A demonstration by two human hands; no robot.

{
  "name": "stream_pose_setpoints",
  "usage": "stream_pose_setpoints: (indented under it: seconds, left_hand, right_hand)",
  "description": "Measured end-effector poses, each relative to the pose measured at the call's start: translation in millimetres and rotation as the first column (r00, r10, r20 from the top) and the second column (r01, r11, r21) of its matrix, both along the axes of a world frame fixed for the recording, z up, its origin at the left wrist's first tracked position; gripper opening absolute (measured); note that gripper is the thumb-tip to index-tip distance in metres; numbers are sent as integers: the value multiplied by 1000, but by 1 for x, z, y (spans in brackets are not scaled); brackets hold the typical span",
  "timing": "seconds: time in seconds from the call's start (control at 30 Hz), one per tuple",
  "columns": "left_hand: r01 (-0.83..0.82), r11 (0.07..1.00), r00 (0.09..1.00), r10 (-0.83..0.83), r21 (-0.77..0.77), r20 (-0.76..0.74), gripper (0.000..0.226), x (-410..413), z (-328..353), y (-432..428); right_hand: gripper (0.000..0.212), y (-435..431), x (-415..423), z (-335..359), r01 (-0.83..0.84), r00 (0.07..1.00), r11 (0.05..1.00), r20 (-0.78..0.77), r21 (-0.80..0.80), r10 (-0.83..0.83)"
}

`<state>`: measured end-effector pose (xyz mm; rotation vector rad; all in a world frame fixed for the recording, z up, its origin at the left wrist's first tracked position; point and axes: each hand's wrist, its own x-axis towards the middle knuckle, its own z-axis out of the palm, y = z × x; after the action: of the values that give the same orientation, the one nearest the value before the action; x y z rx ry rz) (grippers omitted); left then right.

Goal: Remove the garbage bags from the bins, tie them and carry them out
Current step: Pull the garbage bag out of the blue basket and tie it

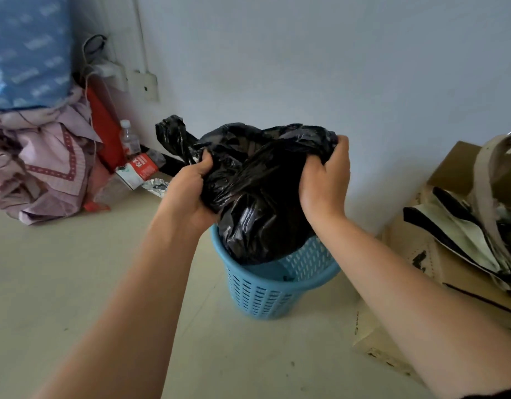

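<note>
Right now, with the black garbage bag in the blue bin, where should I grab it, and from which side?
Grip the bunched plastic at the top of the black garbage bag, from above on both sides, as the left hand and right hand do. Its full, rounded body sits in the blue bin, so probably only the loose neck gathers into a handle.

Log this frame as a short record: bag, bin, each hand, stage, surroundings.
bag: black garbage bag, partly lifted, bottom inside the bin
bin: blue perforated plastic bin, upright on the floor
left hand: grips the bag's upper left side
right hand: grips the bag's upper right side
stage: bag not yet clear of the bin
nearby: cardboard box at right; water bottle by the wall
</note>
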<state>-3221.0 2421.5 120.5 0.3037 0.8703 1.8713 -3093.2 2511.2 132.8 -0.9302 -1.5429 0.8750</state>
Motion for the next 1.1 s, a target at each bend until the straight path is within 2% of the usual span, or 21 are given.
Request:
stream_pose_setpoints:
  seconds: [0.17,0.27,0.4,0.53,0.63,0.73,0.8,0.87,0.93,1.0,1.03,1.1]
  left_hand:
    - [-30,970,999,38,240,-27,36,-24,37,-29]
    - [-54,966,991,83,251,-109,34,-49,50,-51]
    - [-132,976,977,158,173,-145,34,-87,43,-84]
    - [-274,960,959,268,-53,-95,34,-123,-1,-122]
    - [-309,926,951,309,-217,-35,32,-132,-36,-145]
    - [-344,866,929,369,-362,1,31,-138,-71,-160]
    - [-356,810,916,402,-466,0,27,-141,-92,-168]
    - [-347,766,913,407,-541,-9,24,-140,-103,-173]
    - [-336,746,918,395,-575,-25,21,-139,-110,-176]
    - [-321,747,929,368,-583,-40,18,-136,-112,-177]
    - [-325,739,931,360,-590,-62,17,-137,-114,-177]
    - [-340,693,929,354,-636,-110,30,-140,-117,-178]
  right_hand:
    - [18,-30,-25,43,-69,980,983,-174,172,100]
    - [18,-48,-54,53,-97,962,979,-237,179,138]
    - [17,-70,-102,36,-131,958,988,-247,84,148]
    - [8,-95,-146,-18,-216,975,973,-74,-80,210]
    - [7,-107,-161,-70,-272,954,949,86,-161,288]
    - [11,-109,-162,-118,-328,888,914,251,-238,384]
    - [12,-106,-159,-142,-320,810,890,393,-324,434]
    - [21,-99,-152,-157,-298,707,826,471,-478,528]
    - [54,-92,-147,-161,-281,619,673,406,-684,672]
    - [86,-86,-145,-161,-293,589,492,251,-820,768]
    - [96,-82,-146,-163,-319,583,431,183,-844,791]
    - [89,-80,-150,-162,-351,625,390,97,-852,775]
